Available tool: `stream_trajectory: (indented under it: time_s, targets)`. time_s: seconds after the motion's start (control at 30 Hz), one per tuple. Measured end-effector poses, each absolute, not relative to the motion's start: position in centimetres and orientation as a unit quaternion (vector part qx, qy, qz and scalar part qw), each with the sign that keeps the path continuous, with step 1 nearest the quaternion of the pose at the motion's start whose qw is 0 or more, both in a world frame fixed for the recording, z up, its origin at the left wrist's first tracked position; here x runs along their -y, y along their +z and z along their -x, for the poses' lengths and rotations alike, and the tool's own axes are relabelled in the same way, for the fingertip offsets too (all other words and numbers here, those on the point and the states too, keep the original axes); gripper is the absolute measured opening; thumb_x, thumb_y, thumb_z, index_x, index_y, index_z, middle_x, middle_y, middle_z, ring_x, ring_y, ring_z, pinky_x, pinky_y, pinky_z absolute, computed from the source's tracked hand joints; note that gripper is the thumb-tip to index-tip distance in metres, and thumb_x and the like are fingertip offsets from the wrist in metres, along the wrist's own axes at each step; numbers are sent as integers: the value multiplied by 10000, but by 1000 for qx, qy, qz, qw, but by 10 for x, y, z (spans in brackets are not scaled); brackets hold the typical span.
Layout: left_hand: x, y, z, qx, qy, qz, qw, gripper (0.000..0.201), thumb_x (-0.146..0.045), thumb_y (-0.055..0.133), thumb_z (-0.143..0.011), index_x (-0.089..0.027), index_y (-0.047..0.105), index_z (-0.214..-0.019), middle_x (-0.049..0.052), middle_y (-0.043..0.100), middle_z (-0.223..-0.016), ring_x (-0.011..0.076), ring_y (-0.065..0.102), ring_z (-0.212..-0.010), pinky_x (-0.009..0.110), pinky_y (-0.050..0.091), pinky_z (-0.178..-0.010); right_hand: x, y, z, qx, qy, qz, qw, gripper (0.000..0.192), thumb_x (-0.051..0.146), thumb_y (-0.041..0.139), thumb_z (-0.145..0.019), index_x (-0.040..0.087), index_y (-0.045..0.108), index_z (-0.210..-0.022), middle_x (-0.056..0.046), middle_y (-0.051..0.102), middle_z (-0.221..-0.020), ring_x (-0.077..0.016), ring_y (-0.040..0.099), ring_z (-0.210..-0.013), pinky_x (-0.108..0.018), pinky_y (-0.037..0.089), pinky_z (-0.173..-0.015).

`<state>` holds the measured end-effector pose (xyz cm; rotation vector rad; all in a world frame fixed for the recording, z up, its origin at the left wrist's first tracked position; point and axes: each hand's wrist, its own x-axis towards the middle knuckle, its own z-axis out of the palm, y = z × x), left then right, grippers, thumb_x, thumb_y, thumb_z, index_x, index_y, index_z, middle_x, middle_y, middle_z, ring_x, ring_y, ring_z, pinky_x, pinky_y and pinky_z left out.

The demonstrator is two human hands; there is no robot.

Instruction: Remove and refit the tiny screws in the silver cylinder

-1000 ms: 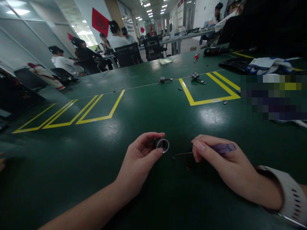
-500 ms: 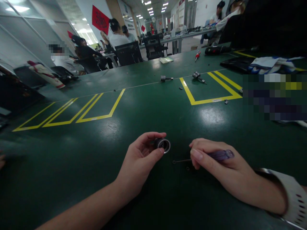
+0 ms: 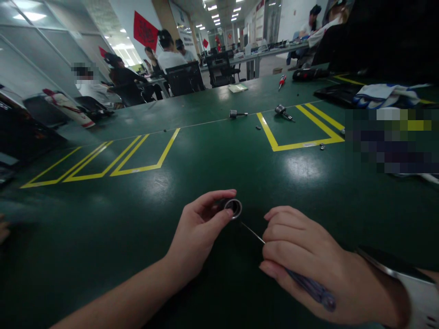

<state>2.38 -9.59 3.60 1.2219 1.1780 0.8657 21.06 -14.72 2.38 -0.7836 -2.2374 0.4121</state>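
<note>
Left hand [image 3: 202,228]: it pinches a small round metal ring [image 3: 233,208] between thumb and fingers. The ring's open side faces the camera.
Ring place: just above the green desk [image 3: 206,155], near its front edge, close to the right hand.
Right hand [image 3: 302,256]: its grip is closed around a thin screwdriver [image 3: 308,288] with a purple see-through handle.
Screwdriver tip [image 3: 245,226]: the thin metal shaft points up and left at the ring. The tip is just beside the ring, below it. I cannot tell if they touch.
Wrist: a white band [image 3: 420,297] sits on the right wrist.
Far from the ring: yellow tape lines [image 3: 274,137] on the desk, with small metal parts [image 3: 236,114] near them.
Farther back from the ring: a red screwdriver [image 3: 281,81] lies on the desk.
Behind the desk: people [image 3: 168,55] sit at other tables.
</note>
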Motion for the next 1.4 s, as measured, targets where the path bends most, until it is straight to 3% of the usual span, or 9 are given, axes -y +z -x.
stream_trajectory:
  time_s: [0.2,0.47,0.67,0.9,1.13,1.4]
  targets:
    - [95,36,-24,-505,382,-518,575,264,-196,673,-722,-186,675,-986,43,722,-930,179,653,-882,280,485,-813,149,26,-212,859,161,297,384,133,75,482,-845,113,597,-790,-36,582,-682,-143,503,-673,-380,416,-803]
    - [95,39,-25,-511,375,-514,577,268,-193,681,-707,-187,683,-975,49,722,-924,190,658,-868,306,490,-813,140,28,-214,749,338,417,389,274,234,413,-926,175,513,-678,-3,530,-650,-125,490,-632,-280,401,-597]
    - [96,39,-25,-516,372,-517,573,264,-181,667,-715,-194,684,-979,46,720,-933,190,660,-870,317,493,-824,137,26,-214,735,370,440,359,292,279,422,-926,175,526,-674,3,527,-660,-112,493,-622,-253,394,-578]
    - [96,40,-24,-516,364,-520,576,261,-185,660,-727,-194,681,-988,45,726,-906,189,662,-868,310,494,-820,142,37,-215,745,323,453,368,371,254,375,-937,175,467,-586,10,485,-584,-104,467,-542,-269,368,-521]
    - [93,38,-23,-514,380,-511,575,271,-188,685,-706,-183,687,-977,52,726,-911,185,661,-846,298,500,-801,147,24,-208,866,150,321,353,179,91,475,-855,136,559,-704,-30,566,-658,-146,502,-661,-350,435,-706]
    - [95,38,-22,-508,376,-516,578,275,-201,674,-717,-186,678,-991,53,723,-918,203,666,-871,329,509,-819,151,28,-212,868,61,308,385,126,124,510,-835,169,599,-757,-4,625,-644,-137,559,-619,-363,434,-836]
